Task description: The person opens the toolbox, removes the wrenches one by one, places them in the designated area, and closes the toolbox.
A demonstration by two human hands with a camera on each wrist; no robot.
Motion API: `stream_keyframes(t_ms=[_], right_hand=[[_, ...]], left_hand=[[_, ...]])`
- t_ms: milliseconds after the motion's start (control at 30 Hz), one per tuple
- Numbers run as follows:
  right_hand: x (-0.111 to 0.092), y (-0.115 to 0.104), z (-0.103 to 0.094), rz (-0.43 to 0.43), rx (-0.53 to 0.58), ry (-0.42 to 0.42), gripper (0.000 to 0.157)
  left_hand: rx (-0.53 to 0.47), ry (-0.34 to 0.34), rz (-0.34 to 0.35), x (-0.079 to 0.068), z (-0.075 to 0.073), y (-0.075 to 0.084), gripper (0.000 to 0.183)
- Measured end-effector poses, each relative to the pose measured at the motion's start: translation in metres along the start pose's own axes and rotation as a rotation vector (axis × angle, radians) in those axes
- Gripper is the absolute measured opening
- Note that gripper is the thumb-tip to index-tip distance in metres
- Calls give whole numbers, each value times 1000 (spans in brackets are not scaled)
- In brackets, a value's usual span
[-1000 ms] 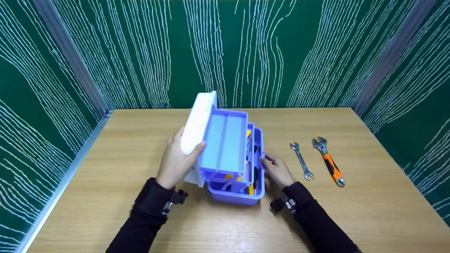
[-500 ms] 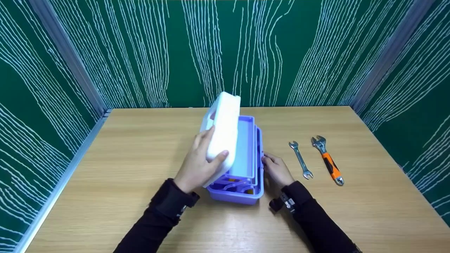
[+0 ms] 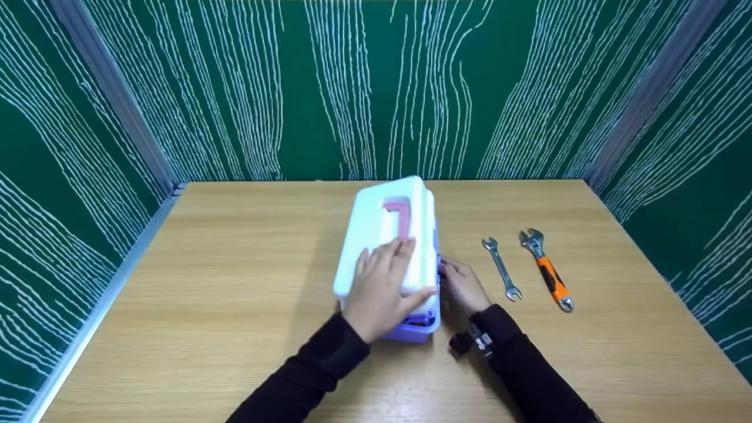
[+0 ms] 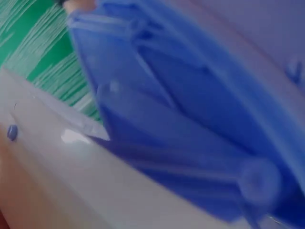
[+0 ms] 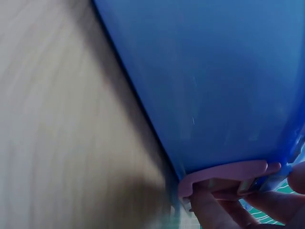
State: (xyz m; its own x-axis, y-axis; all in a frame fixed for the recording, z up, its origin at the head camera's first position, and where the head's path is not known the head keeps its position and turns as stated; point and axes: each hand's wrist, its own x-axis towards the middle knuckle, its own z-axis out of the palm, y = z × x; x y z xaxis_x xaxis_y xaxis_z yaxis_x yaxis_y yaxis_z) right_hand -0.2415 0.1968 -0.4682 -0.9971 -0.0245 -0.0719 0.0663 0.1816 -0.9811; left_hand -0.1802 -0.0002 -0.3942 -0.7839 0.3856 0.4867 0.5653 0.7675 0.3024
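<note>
A toolbox with a white lid [image 3: 367, 217] and a purple-blue base [image 3: 406, 336] stands on the table. The lid lies nearly down over it, a narrow gap showing at the near right corner. On the lid's top is a pink handle [image 3: 405, 220]. My left hand [image 3: 382, 288] rests flat on the lid, thumb at the right edge. In the left wrist view, blurred, the blue inner trays [image 4: 190, 109] show beside the white lid side. My right hand [image 3: 463, 286] is at the base's right side, its fingers [image 5: 209, 210] hooked around the pink latch [image 5: 228, 171].
To the right on the wooden table [image 3: 235, 252] lie a double-ended open wrench [image 3: 502, 270] and an adjustable wrench [image 3: 546, 270] with an orange and black handle. Green panels [image 3: 388, 88] with white streaks enclose the table's back and sides.
My left hand has swung the lid from standing upright at the left, over to the right and down, covering the trays. My right hand has stayed at the base's right side.
</note>
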Motion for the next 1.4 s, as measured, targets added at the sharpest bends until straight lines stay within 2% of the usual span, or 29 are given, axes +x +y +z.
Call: stream_keyframes(t_ms=[133, 333, 600, 833, 933, 1067, 1200, 1267, 1400], right_hand=[[0, 0, 0, -11, -6, -6, 45], [-1, 1, 0, -18, -43, 5, 44], [-2, 3, -3, -62, -78, -51, 44], [1, 0, -12, -30, -94, -105, 46], [-1, -5, -20, -45, -210, -124, 48], [2, -2, -32, -118, -436, -209, 59], [9, 9, -34, -170, -496, -296, 74], [10, 11, -32, -184, -492, -299, 73], [12, 13, -31, -201, -474, -257, 56]], left_hand=[[169, 2, 53, -2, 13, 9, 83], [340, 24, 119, -6, 28, 16, 81], [538, 125, 188, -10, 44, 17, 80], [566, 143, 186, -11, 50, 17, 79], [576, 134, 184, -10, 50, 18, 80], [596, 131, 189, -10, 50, 19, 80], [608, 143, 194, -10, 50, 20, 80], [608, 147, 192, -10, 50, 19, 80], [610, 146, 188, -10, 50, 19, 79]])
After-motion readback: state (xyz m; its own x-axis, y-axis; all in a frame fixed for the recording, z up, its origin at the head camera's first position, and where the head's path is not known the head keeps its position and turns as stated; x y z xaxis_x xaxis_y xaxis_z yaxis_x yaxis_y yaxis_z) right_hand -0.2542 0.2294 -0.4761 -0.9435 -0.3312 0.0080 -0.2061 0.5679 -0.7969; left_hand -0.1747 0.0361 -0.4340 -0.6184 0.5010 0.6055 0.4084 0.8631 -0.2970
